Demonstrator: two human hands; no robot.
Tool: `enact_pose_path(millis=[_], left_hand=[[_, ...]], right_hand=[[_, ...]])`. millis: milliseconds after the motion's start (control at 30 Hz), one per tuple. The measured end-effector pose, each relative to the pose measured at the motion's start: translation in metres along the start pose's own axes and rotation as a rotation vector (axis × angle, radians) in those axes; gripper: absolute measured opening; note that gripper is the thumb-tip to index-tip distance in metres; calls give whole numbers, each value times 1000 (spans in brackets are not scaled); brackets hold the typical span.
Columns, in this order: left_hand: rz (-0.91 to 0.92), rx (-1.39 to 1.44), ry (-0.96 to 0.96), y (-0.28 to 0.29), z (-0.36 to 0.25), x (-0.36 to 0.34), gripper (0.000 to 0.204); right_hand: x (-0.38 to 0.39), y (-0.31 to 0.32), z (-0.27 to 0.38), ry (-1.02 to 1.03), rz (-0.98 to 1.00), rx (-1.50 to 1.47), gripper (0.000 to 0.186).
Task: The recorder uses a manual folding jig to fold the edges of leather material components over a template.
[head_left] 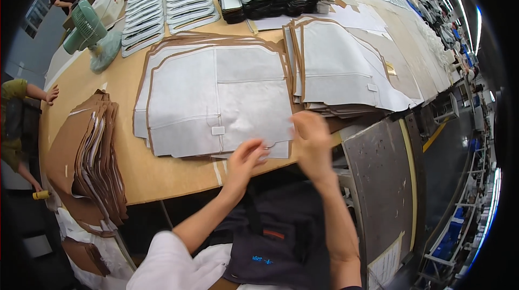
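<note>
A long brown worktable (135, 174) carries stacks of cut pieces, seemingly laid flat so that each layer can be peeled off in turn. At centre lies a pile of white fabric panels (216, 101) backed with brown paper, a small tab near its front edge. At six o'clock of that pile the left hand (244, 161) pinches the near edge between fingers and thumb; the right hand (312, 141), at five o'clock, is blurred, its grip unclear. A green fan (89, 30) stands at ten o'clock.

A white sleeve (167, 265) on the left arm, forearms bare.
</note>
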State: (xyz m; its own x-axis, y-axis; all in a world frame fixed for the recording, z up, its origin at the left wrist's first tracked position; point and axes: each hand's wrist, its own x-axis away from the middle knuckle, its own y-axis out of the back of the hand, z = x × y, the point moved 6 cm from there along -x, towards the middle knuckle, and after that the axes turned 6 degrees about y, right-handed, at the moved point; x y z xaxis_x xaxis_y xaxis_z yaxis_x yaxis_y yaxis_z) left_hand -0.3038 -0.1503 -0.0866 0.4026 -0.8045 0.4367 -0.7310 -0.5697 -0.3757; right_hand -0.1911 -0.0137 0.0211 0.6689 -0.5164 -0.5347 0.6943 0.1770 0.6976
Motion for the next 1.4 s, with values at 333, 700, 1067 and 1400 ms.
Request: enact_pose_path(millis=[333, 700, 1067, 1400], left_hand=[[-387, 359, -240, 147, -29, 44, 31], [-267, 46, -24, 140, -10, 50, 52], [421, 974, 102, 35, -21, -66, 45], [394, 33, -308, -58, 11, -65, 53]], right_hand=[[40, -118, 24, 295, 189, 158, 45], [-1, -76, 23, 367, 309, 580, 17], [-50, 135, 87, 431, -204, 432, 13], [97, 299, 1, 188, -321, 763, 17]])
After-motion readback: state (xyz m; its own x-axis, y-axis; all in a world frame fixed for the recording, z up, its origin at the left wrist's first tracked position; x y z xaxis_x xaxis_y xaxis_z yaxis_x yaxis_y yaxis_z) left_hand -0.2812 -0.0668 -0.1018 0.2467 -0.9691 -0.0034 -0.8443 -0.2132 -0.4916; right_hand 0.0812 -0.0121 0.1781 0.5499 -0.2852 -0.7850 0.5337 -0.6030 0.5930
